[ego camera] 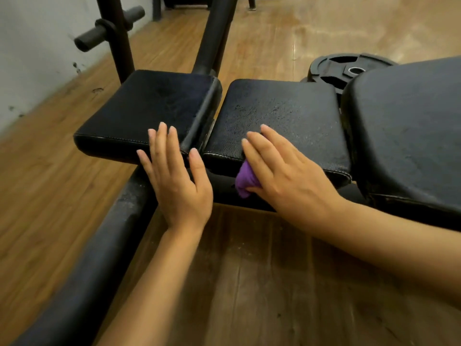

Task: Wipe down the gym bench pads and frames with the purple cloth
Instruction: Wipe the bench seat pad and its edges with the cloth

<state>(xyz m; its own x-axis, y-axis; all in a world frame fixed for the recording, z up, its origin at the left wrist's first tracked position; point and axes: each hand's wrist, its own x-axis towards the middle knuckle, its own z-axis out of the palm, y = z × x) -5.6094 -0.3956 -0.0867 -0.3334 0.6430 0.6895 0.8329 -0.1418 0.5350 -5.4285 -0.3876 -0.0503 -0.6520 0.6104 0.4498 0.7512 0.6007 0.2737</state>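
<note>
Two small black bench pads lie side by side: the left pad (147,108) and the middle pad (282,118). A larger black pad (409,131) sits at the right. My right hand (287,166) presses the purple cloth (244,178) against the front edge of the middle pad, fingers straight over it, and only a bunched part of the cloth shows below my palm. My left hand (177,176) rests flat with spread fingers on the front right corner of the left pad. The black frame tube (99,248) runs from under the pads toward the lower left.
Behind the pads rise black frame uprights (214,33) and a post with a weight peg (107,31). A black weight plate (341,68) lies on the wooden floor behind the large pad. A pale wall (32,46) stands at the left.
</note>
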